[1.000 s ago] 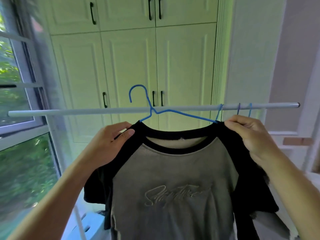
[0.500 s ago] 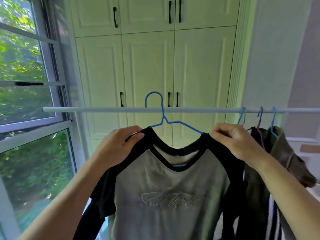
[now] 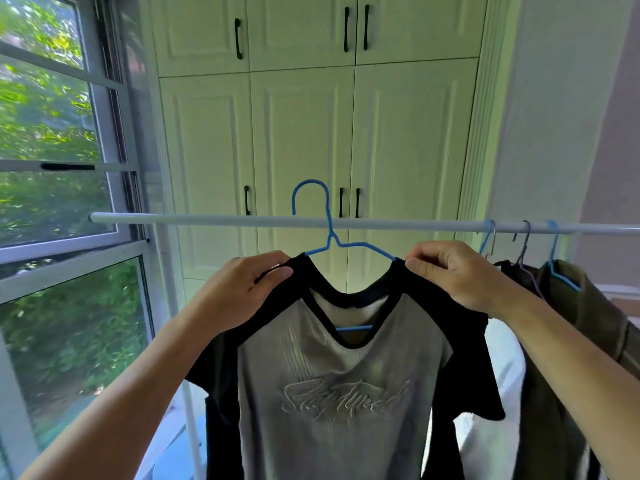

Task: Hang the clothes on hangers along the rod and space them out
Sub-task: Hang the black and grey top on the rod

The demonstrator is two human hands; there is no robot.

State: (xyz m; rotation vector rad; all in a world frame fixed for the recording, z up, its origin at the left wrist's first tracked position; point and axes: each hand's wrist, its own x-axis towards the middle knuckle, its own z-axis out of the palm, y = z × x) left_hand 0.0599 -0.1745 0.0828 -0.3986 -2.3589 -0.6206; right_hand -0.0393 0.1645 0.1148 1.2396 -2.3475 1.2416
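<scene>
Still aloft: fingers (image 3: pixel 277 271) of the left hand (image 3: pixel 242 289) and right hand (image 3: pixel 450 275) pinch the shoulders of a grey-and-black T-shirt (image 3: pixel 346 393) on a blue wire hanger (image 3: pixel 329 233), its hook raised over the rod (image 3: pixel 207 219), as half a second earlier.

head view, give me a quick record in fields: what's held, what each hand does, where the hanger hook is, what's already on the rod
held item: grey and black short-sleeved t-shirt on a blue wire hanger
left hand: grips one black shoulder of the t-shirt
right hand: fingers pinch the other shoulder at the hanger's end
hook: raised above the white round rod, not resting on it
already hung: olive-brown garment, further right on the rod
</scene>
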